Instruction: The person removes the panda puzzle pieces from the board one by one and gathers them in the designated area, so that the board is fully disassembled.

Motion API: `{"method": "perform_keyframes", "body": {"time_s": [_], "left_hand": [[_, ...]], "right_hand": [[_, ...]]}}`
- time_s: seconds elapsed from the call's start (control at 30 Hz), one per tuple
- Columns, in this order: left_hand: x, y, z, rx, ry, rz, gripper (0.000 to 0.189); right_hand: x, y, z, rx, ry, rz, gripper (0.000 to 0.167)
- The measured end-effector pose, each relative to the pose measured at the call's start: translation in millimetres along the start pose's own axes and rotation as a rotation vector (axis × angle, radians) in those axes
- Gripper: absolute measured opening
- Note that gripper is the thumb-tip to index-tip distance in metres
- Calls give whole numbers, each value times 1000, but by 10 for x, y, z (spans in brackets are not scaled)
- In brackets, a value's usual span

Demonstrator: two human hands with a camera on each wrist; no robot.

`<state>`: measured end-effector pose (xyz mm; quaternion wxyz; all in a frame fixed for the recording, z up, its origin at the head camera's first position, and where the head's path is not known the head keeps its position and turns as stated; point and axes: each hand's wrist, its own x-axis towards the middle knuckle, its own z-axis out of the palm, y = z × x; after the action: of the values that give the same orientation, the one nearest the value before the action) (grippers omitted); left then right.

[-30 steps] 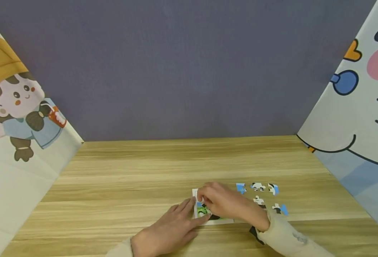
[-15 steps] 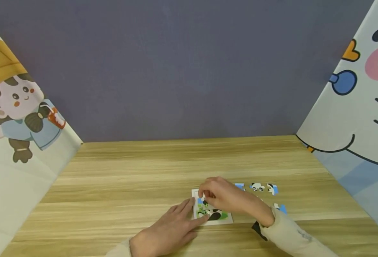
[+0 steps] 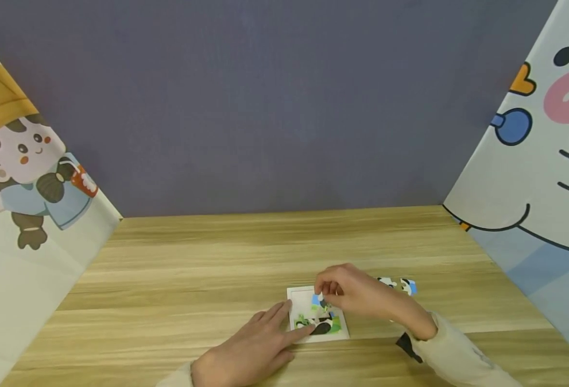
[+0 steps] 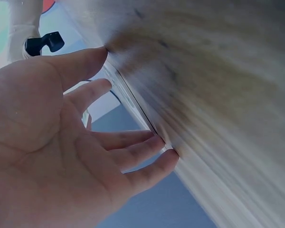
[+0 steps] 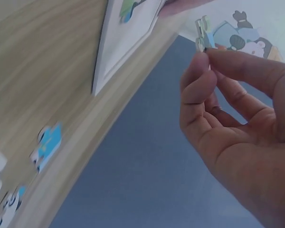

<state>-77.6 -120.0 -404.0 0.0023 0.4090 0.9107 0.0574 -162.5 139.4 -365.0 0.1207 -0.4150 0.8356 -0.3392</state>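
A white-framed jigsaw tray (image 3: 336, 337) lies flat on the wooden table in the head view. Along its lower part sit fitted pieces (image 3: 321, 327) with a panda's black-and-white body and green ground. My left hand (image 3: 253, 344) rests with extended fingers at the tray's left and lower edges, the thumb over the fitted pieces. Above the tray's right side, my right hand (image 3: 357, 293) pinches a blue, white and green puzzle piece (image 3: 320, 301) between thumb and fingertips. The right wrist view shows this puzzle piece (image 5: 203, 34) nearly edge-on, held up clear of the tray (image 5: 100, 84).
To the right of the tray lie loose puzzle pieces, among them a panda-face piece (image 3: 387, 281) and a blue-and-black one (image 3: 410, 287); my right forearm hides others. A blue piece (image 5: 48, 146) shows in the right wrist view. A grey panel (image 3: 284, 107) stands behind the table.
My right hand has moved rightward from the tray's upper left with the puzzle piece in its fingertips, uncovering more of the tray. The left hand stays almost in place.
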Motion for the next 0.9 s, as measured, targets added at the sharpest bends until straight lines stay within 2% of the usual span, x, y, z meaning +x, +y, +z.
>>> {"method": "perform_keyframes", "body": {"time_s": [0.2,0.27,0.5,0.63,0.77,0.9], "left_hand": [[-50,-10,5,-53,72,30,48],[-59,-16,6,-67,62,29,45],[-24,-59,-6,-28,45,74,42],[-38,-63,-2,-17,35,60,44],[-55,-68,11,11,61,61,45],[-54,-75,24,19,71,63,46]], "right_hand": [[-120,58,-106,-22,29,28,20],[-166,73,-139,-37,42,42,20],[-326,131,-237,-82,87,90,18],[-420,187,-284,-121,100,112,20],[-481,256,-311,-122,82,127,20],[-483,325,-311,-70,32,163,18]]}}
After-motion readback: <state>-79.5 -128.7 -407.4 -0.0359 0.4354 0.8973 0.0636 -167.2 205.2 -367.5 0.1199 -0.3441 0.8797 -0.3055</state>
